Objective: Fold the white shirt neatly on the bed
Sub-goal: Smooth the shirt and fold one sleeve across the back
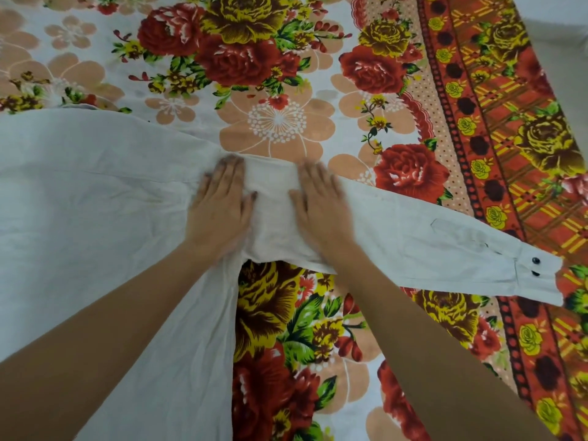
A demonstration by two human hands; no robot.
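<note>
Left hand (219, 205) lies flat, fingers straight and spread, pressing down on the white cotton shirt (95, 198) where its long sleeve (445, 246) joins the body. Right hand (321, 205) presses flat beside it, fingers straight, grasping nothing. That sleeve stretches out rightward across the floral bedsheet (273, 58), its cuff (537, 275) showing two dark buttons (535, 260)

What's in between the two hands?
Only the white shirt, its sleeve fabric, lies between the left hand and the right hand, in the head view.
</note>
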